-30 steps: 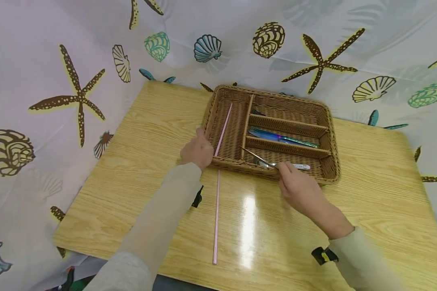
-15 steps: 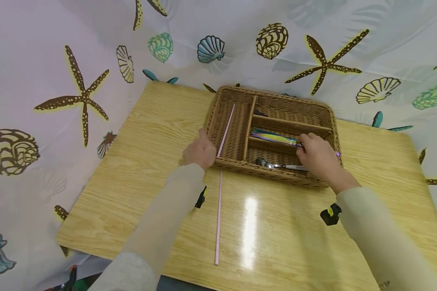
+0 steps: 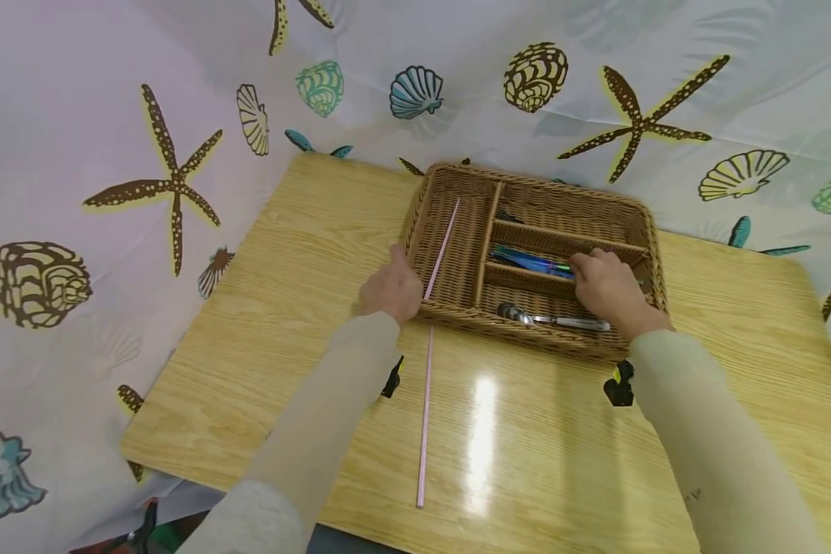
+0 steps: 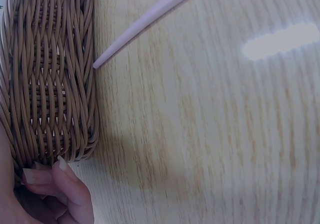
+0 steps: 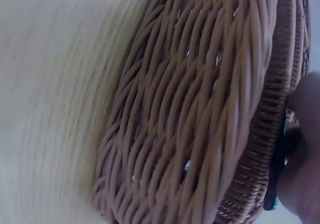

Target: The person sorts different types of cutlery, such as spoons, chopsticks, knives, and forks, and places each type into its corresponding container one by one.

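Observation:
My left hand (image 3: 391,288) grips the left front corner of the wicker basket (image 3: 450,312), fingers curled at its edge in the left wrist view. My right hand (image 3: 605,288) reaches into the basket's middle right compartment and holds a table knife (image 3: 536,264) with a shiny blue, rainbow-tinted blade. Its fingers hide most of the handle; a dark green bit of the handle (image 5: 272,196) shows below them in the right wrist view. More blue-green cutlery lies along the blade. In the front compartment lie a silver spoon (image 3: 515,313) and a light-coloured handle (image 3: 575,323).
A pink chopstick (image 3: 443,246) leans in the long left compartment. Another pink chopstick (image 3: 425,423) lies on the wooden table (image 3: 305,223) before the basket. Something dark (image 3: 508,218) sits in the back compartment. A shell-printed cloth (image 3: 471,92) hangs right behind the basket.
My right hand has left the thin metal utensil over the front compartment, taken hold of the knife, and lowered it into the middle compartment. My left hand stays on the basket's corner.

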Motion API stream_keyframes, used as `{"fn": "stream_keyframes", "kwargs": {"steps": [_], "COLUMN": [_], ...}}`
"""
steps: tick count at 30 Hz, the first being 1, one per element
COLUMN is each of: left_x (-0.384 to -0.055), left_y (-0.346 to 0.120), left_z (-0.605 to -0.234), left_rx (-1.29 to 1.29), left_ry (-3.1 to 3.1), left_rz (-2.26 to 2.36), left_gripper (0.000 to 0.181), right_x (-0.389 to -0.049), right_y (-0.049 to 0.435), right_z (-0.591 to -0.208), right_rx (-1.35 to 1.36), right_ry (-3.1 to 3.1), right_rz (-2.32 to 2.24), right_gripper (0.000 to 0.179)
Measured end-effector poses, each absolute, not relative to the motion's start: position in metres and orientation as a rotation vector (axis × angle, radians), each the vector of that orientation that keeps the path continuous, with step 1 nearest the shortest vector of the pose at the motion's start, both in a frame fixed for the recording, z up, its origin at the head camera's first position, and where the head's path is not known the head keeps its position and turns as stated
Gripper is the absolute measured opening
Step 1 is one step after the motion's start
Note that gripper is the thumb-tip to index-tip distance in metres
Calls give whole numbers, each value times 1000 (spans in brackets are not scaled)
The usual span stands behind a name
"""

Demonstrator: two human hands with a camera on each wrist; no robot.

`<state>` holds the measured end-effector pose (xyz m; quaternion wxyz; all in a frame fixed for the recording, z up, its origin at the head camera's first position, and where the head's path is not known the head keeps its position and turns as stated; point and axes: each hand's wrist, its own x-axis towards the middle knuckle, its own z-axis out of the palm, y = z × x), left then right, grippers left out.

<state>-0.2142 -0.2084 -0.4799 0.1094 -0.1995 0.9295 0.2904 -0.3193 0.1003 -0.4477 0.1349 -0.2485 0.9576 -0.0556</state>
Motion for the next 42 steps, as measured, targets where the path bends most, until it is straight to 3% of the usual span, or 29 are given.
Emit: {"fn": "stream_keyframes", "kwargs": {"steps": [5,8,36,42], "left_x": [-214,-214,-213,-214], "left_y": [-206,-206,-206,-205], "left_z": [-480,-480,-476,-476], "left_rx": [-576,-574,-587,-593], "left_ry": [2738,2746,2740,2740], "left_rz": [860,858,838,830], "left_gripper": [52,52,52,51], "right_x": [-321,-319,-295,-278], "right_y": [104,105,94,90], "right_z": [-458,-463,-460,-450], "right_rx": [-646,-638,-482,-568], "right_ry": [2718,2745,2818,2884], "right_rz": [-139,-94,-206,-200], "right_gripper": [72,80,77,58]}}
